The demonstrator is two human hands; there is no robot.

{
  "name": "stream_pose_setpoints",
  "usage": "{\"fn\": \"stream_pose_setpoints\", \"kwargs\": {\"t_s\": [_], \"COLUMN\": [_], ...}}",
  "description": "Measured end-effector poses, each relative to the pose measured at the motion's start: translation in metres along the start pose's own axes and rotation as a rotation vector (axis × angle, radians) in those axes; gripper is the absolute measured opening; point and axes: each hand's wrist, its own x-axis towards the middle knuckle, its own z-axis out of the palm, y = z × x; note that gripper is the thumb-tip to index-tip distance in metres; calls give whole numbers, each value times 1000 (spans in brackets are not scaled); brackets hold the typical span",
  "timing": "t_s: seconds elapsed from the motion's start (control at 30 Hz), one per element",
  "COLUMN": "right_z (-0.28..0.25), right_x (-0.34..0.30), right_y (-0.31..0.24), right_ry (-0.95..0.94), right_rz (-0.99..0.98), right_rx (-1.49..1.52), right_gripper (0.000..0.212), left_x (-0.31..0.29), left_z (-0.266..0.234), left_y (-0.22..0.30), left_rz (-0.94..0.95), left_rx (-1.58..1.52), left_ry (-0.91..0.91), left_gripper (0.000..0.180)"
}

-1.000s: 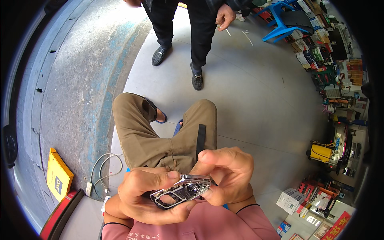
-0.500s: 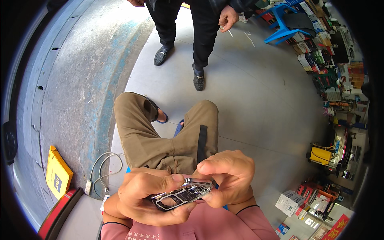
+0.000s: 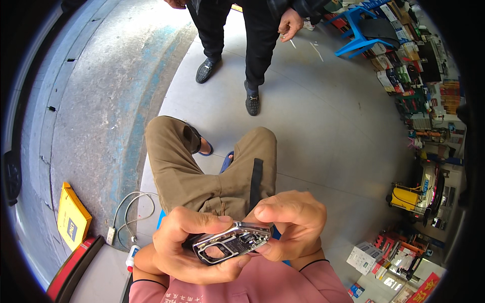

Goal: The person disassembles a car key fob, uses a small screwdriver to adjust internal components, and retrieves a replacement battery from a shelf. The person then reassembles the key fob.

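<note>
Both hands hold a small, flat, black-and-silver casing (image 3: 233,246) in front of my chest. It has a shiny metal rim, a rounded cut-out through which skin shows, and fine parts at its right end. I cannot tell what device it belongs to. My left hand (image 3: 189,247) grips the left end, thumb along the upper rim and fingers underneath. At the right end my right hand (image 3: 295,224) pinches it, with the index finger near the top corner and the thumb at the lower edge. The fingers hide parts of both ends.
Across the grey floor (image 3: 323,131) stands a person in black trousers (image 3: 260,45). A yellow box (image 3: 73,217), a white cable (image 3: 117,214) and a small white bottle (image 3: 132,256) are at left. Packed goods, a blue stool (image 3: 356,33) and a yellow machine (image 3: 405,198) line the right.
My left thumb has shifted slightly up along the casing's rim. The casing is tilted a little differently, and more of its shiny upper edge shows. The right hand stays at the right end.
</note>
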Motion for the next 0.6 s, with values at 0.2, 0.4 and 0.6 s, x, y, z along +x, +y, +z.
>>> {"fn": "stream_pose_setpoints", "kwargs": {"t_s": [0.2, 0.4, 0.6], "right_z": [4, 3, -1], "right_x": [2, 0, 6], "right_y": [-2, -5, -9], "right_ry": [35, 53, -21], "right_rz": [10, 54, 65], "right_rx": [-58, -88, -39], "right_gripper": [44, 41, 41], "left_x": [-3, -3, -7], "left_z": [0, 1, 0], "left_y": [-1, 1, -2], "left_rz": [15, -10, 20], "left_rx": [20, 30, 128], "left_ry": [10, 22, 42], "left_gripper": [49, 48, 46]}}
